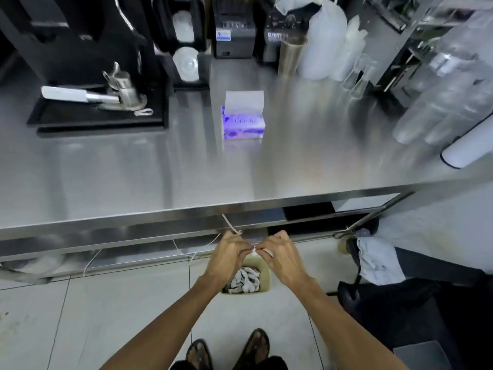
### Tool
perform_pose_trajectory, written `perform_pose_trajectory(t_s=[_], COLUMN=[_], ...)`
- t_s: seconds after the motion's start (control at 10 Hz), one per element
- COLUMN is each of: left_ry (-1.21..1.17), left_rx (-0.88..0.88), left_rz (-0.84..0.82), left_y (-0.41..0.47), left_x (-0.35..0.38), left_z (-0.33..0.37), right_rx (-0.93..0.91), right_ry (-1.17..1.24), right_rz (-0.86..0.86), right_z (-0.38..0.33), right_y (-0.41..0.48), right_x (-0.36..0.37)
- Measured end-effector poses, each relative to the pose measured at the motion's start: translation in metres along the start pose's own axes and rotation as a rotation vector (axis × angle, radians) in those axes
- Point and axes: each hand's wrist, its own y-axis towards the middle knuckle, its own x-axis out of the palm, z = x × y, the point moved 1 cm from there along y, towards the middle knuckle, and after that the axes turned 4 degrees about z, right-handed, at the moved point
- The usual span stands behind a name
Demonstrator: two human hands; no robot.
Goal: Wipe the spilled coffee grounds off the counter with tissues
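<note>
Now your left hand and right hand pinch a tissue scrap above the bin; let go off-centre and grounds may fall beside it.

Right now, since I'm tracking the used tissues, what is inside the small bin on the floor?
Crumpled white tissues fill the beige bin. The left hand and right hand pinch a white scrap above it, covering its far rim; its bottom is hidden.
</note>
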Motion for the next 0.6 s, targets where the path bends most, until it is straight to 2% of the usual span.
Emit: perform_pose_trajectory(t_s=[0.3,0.4,0.5,0.6], left_ry=[0.046,0.133,0.162,0.253], left_rx=[-0.008,0.005,0.015,0.041], left_rz=[-0.083,-0.139,-0.193,-0.175], left_y=[-0.022,-0.020,-0.013,-0.014], left_x=[0.173,0.228,0.269,0.271], left_z=[-0.157,-0.210,-0.253,-0.257], right_rx=[0.114,0.111,0.135,0.202], right_ry=[0.050,0.082,0.040,0.017], right_rz=[-0.065,-0.089,-0.116,-0.095], right_z=[0.096,0.126,0.155,0.156], right_y=[-0.051,-0.059,-0.064,-0.068], right_x=[0.222,0.286,0.331,0.338])
